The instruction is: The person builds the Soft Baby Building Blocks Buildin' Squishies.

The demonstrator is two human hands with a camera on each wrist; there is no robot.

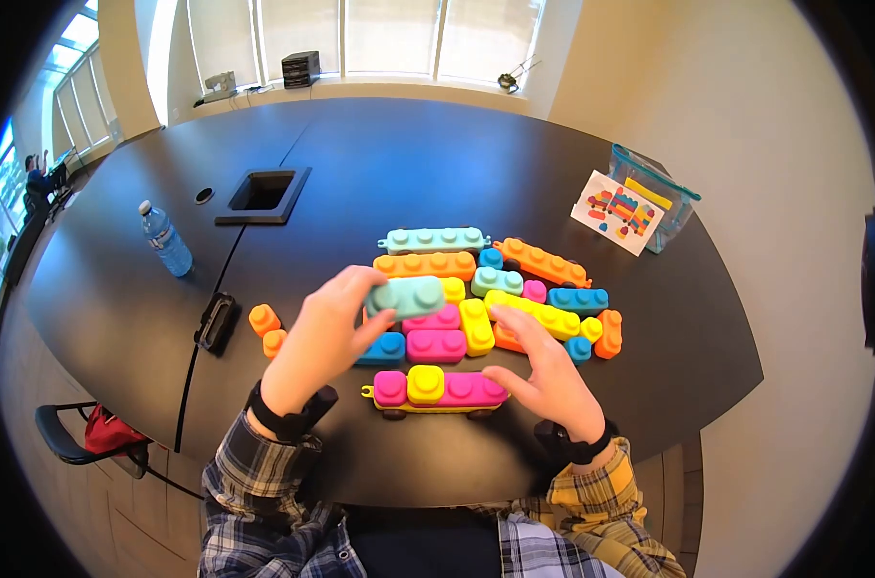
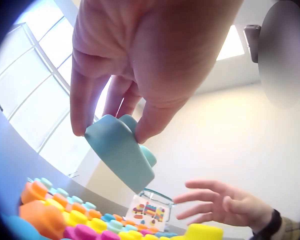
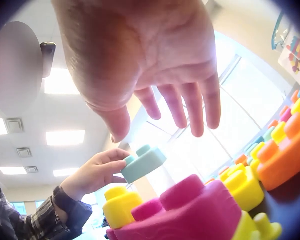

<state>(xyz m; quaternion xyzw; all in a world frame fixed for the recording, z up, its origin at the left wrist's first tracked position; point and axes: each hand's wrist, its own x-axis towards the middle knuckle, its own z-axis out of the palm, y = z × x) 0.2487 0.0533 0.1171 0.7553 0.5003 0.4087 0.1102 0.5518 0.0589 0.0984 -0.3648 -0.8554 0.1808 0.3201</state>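
Note:
My left hand (image 1: 324, 328) pinches a light teal two-stud building block (image 1: 405, 298) between thumb and fingers, held up over the other blocks. In the left wrist view this teal block (image 2: 121, 152) hangs tilted below the fingertips. My right hand (image 1: 551, 378) has its fingers spread and holds nothing; it hovers beside the right end of a wheeled yellow base (image 1: 428, 408). On that base sit a small magenta block (image 1: 390, 386), a yellow block (image 1: 426, 383) raised on top, and a longer magenta block (image 1: 474, 388).
Behind the wheeled base lie several loose blocks, among them a yellow block (image 1: 477, 327) and an orange wheeled base (image 1: 541, 262). A picture card (image 1: 618, 212) leans on a clear zip bag (image 1: 670, 217). Leftward are a water bottle (image 1: 167, 241) and a black case (image 1: 216, 323).

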